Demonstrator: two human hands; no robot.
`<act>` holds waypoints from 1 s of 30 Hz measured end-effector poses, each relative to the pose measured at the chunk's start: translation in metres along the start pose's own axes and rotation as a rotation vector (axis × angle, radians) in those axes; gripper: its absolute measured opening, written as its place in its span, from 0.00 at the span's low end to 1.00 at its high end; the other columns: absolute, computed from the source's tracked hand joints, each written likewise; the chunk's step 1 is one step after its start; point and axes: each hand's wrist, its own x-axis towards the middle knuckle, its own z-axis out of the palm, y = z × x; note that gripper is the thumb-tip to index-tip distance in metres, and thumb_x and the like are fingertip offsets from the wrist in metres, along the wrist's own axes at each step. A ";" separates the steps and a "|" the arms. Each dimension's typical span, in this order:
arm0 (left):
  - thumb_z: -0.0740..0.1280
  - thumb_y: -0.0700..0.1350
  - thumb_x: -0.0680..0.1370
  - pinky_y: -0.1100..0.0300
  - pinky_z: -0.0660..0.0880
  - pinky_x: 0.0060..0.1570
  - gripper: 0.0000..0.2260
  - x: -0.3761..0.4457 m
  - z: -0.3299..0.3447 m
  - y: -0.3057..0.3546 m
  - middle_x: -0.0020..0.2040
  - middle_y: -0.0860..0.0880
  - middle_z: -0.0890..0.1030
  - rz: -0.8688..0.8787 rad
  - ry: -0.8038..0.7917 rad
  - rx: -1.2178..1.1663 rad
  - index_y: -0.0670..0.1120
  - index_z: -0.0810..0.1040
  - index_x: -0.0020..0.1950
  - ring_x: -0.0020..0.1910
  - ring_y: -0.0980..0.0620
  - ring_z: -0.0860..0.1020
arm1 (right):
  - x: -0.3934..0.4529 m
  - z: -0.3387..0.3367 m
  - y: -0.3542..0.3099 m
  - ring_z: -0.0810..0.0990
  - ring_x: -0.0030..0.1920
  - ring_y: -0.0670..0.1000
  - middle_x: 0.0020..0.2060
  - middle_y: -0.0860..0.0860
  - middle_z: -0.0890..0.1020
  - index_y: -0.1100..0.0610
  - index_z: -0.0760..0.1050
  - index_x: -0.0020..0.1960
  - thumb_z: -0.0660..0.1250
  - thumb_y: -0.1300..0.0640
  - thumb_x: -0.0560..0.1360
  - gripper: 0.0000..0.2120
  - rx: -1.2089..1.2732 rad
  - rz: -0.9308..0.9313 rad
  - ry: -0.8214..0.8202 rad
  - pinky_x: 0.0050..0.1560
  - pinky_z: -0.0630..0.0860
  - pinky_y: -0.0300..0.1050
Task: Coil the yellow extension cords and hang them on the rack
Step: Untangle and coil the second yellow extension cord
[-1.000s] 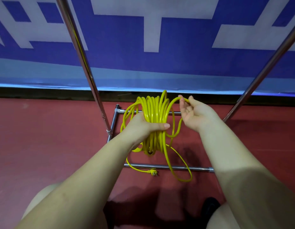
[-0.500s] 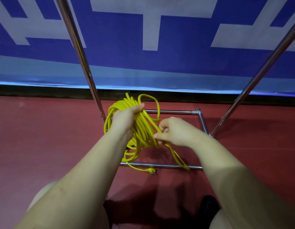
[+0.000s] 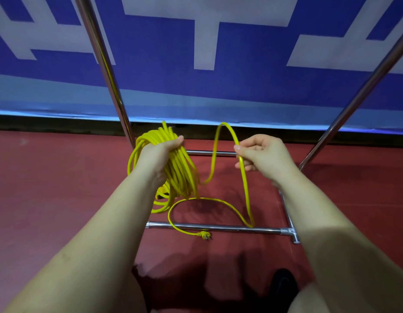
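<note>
My left hand (image 3: 158,154) grips a thick coil of yellow extension cord (image 3: 184,175), held over the red floor just left of centre. A loose strand arches up from the coil to my right hand (image 3: 261,155), which pinches it between thumb and fingers. From there the strand drops to the floor, loops back left and ends in a yellow plug (image 3: 205,234) lying by the rack's near base bar (image 3: 230,228). The metal rack's two uprights, the left upright (image 3: 105,64) and the right upright (image 3: 363,91), rise on either side of my hands.
A blue and white banner (image 3: 200,41) covers the wall behind the rack. The rack's far base bar (image 3: 209,152) and right side bar (image 3: 286,211) lie on the red floor (image 3: 49,188). My knees and a dark shoe (image 3: 284,283) show at the bottom.
My right hand has moved right and away from the coil, pulling a loose strand out into a tall arch. The left hand kept hold of the coil.
</note>
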 end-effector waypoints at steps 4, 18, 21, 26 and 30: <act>0.69 0.37 0.73 0.51 0.78 0.46 0.01 -0.009 0.001 0.002 0.36 0.45 0.80 -0.024 -0.213 0.092 0.40 0.79 0.44 0.34 0.49 0.79 | -0.003 0.006 -0.009 0.80 0.24 0.44 0.28 0.52 0.80 0.58 0.74 0.40 0.67 0.63 0.75 0.06 0.193 0.115 -0.026 0.24 0.73 0.33; 0.71 0.42 0.71 0.53 0.80 0.46 0.10 -0.022 0.028 -0.017 0.40 0.44 0.84 -0.042 -0.360 0.116 0.40 0.80 0.50 0.38 0.49 0.83 | -0.002 0.031 0.001 0.77 0.24 0.42 0.26 0.48 0.81 0.56 0.78 0.40 0.66 0.62 0.75 0.06 0.228 0.126 -0.120 0.29 0.75 0.32; 0.73 0.43 0.70 0.53 0.79 0.44 0.09 -0.020 0.031 -0.021 0.39 0.43 0.84 -0.035 -0.322 0.134 0.40 0.80 0.47 0.37 0.48 0.83 | -0.003 0.033 0.004 0.79 0.27 0.41 0.31 0.50 0.81 0.56 0.79 0.42 0.65 0.65 0.76 0.07 0.179 0.065 -0.139 0.29 0.74 0.32; 0.72 0.38 0.71 0.49 0.80 0.44 0.06 -0.016 0.033 -0.024 0.39 0.41 0.82 -0.015 -0.265 0.098 0.40 0.79 0.46 0.36 0.45 0.82 | -0.007 0.033 0.004 0.80 0.32 0.40 0.40 0.55 0.79 0.60 0.76 0.59 0.65 0.66 0.75 0.13 0.088 -0.014 -0.233 0.35 0.75 0.31; 0.73 0.37 0.70 0.46 0.78 0.43 0.05 -0.010 0.033 -0.021 0.35 0.42 0.78 -0.033 -0.171 0.051 0.41 0.79 0.43 0.34 0.44 0.79 | -0.007 0.035 0.011 0.76 0.34 0.47 0.36 0.50 0.77 0.51 0.67 0.63 0.72 0.65 0.70 0.26 -0.128 -0.051 -0.214 0.38 0.74 0.41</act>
